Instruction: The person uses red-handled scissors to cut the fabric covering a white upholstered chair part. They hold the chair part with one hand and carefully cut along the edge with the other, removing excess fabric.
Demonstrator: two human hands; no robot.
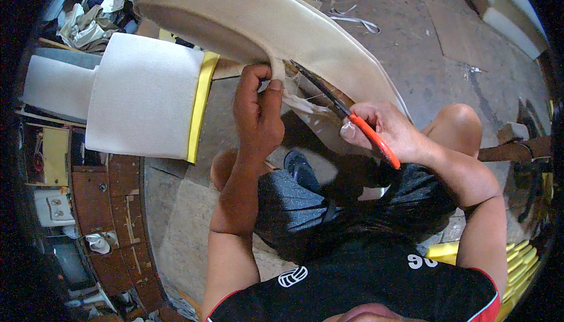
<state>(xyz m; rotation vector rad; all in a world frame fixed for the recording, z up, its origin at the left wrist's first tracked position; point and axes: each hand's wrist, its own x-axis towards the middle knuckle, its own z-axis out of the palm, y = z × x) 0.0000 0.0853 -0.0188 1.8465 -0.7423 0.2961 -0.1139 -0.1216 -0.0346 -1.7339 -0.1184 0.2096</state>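
Head view: left hand (257, 108) is pinching loose beige fabric (292, 96) under the curved upholstered panel (252, 14); right hand (385, 129) is gripping orange-handled scissors (346, 110), blades at that fabric.

Our left hand (257, 110) pinches the beige fabric (282, 75) of the upholstered panel (258, 17); our right hand (390, 131) works orange-handled scissors (346, 110) beside it.
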